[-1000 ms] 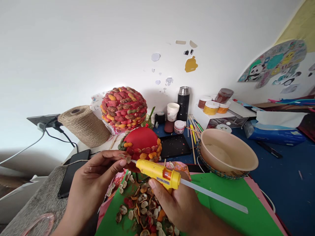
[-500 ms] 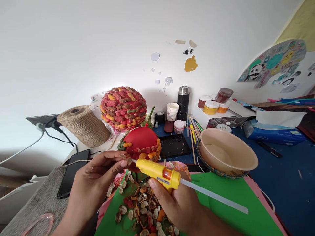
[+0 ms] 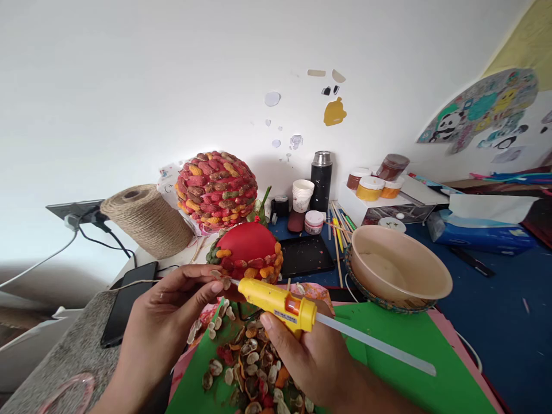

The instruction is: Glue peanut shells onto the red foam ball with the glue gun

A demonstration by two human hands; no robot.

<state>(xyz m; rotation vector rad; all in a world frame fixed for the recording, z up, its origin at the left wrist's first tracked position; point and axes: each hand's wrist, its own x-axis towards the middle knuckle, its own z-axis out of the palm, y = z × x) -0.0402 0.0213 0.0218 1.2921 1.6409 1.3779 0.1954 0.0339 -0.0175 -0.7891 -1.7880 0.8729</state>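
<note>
Between its thumb and fingers my left hand [image 3: 166,313] pinches a peanut shell [image 3: 221,280], its pale hollow side partly showing. My right hand [image 3: 313,351] is wrapped round a yellow hot glue gun [image 3: 276,302]. The gun's nozzle points left and meets the shell or sits very close to it. A long translucent glue stick [image 3: 379,342] juts out of the gun's back end. Just behind the hands stands a red balloon [image 3: 248,244] with coloured peanut shells round its sides. Below them, a heap of loose shells [image 3: 254,362] lies on green paper [image 3: 371,368].
A larger ball covered in painted shells [image 3: 218,190] stands at the back beside a twine spool [image 3: 144,221]. At right is a beige bowl [image 3: 399,264]. Behind are a black tray [image 3: 306,257], paper cups [image 3: 302,195], a thermos [image 3: 321,183] and paint jars [image 3: 370,188]. A phone [image 3: 129,305] lies left.
</note>
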